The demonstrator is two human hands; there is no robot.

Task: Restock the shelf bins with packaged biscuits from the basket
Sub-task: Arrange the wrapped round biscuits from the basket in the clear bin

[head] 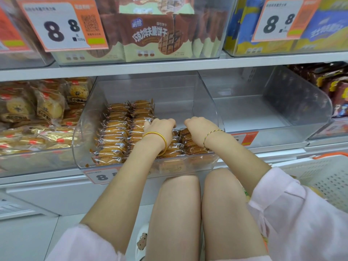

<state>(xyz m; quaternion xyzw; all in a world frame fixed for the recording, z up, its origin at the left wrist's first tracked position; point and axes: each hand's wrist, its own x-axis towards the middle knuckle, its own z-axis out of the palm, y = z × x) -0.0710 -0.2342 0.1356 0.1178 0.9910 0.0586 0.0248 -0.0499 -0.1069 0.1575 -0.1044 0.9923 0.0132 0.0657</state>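
Observation:
A clear plastic shelf bin (203, 102) on the middle shelf holds rows of small packaged biscuits (114, 140) in clear wrappers, filling its left and front parts. Both my hands are inside this bin. My left hand (160, 128), with a gold bangle on the wrist, rests fingers-down on the packs in the middle row. My right hand (199, 127), with a thin cord bracelet, presses on the packs (190, 146) at the front right. The fingertips of both hands are hidden behind the knuckles. A white perforated basket (320, 174) stands at the right edge, by my right elbow.
An empty clear bin (293, 102) stands to the right of the biscuit bin. To the left, a bin holds gold-wrapped biscuit packs (37, 117). Upper shelf bins hold chocolate wafer packs (150, 34) with orange price tags (62, 25). My knees sit below the shelf front.

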